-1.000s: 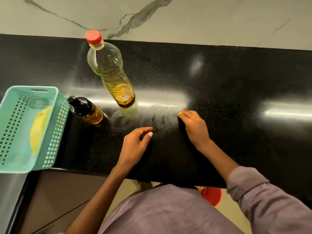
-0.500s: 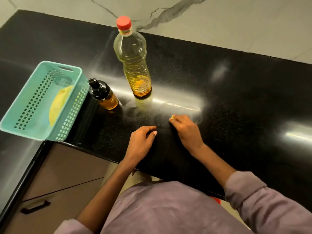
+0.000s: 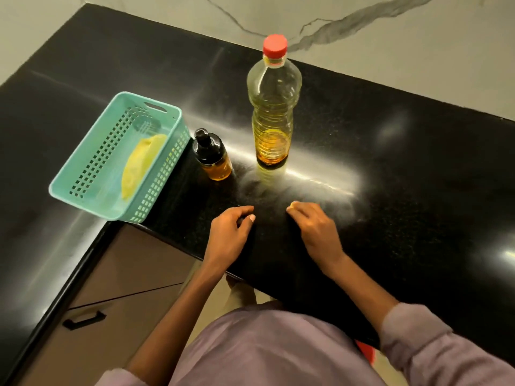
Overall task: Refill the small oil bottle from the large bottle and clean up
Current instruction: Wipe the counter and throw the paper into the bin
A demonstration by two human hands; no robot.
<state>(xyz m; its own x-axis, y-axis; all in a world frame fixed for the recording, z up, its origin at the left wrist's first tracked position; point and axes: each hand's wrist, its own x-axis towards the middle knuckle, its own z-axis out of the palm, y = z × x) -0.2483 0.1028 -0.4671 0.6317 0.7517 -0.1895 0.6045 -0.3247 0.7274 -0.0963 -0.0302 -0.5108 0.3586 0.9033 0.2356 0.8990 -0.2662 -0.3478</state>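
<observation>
- While both hands rest on the black counter [image 3: 390, 140], the left hand [image 3: 231, 235] lies loosely curled, holding nothing.
- The right hand [image 3: 315, 229] presses a small yellow scrap [image 3: 293, 204], barely visible, under its fingertips.
- The large bottle [image 3: 273, 107], red-capped, stands upright behind them.
- The small oil bottle [image 3: 213, 157] stands just beside the teal basket [image 3: 156, 185], which holds a yellow cloth [image 3: 139, 165].
</observation>
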